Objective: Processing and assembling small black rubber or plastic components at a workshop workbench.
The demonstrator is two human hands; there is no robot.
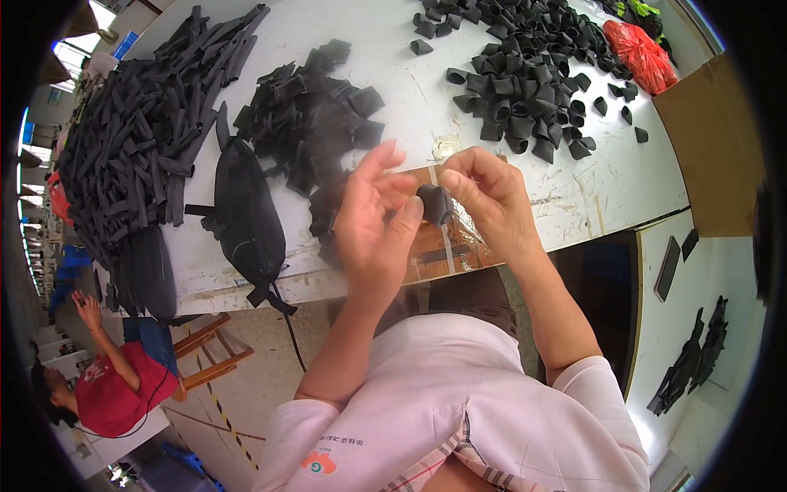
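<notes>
Over the near edge of the table, a small black fabric loop (435,205) is between my hands. My right hand (496,201) pinches its upper edge between thumb and forefinger. My left hand (373,221) has its fingers spread and slightly blurred, with the thumb tip beside the loop; whether it touches cannot be made out. Below the loop lies a brown board (430,246) with strips of tape. Left of my left hand is a heap of flat black fabric pieces (316,115). Farther right on the table lie many finished-looking black loops (525,90).
A pile of long black strips (147,131) covers the table's left. A black pouch with straps (247,213) hangs near the front edge. At the right are a red plastic bag (639,56) and a cardboard box (713,148). Another person in red (123,394) sits lower left.
</notes>
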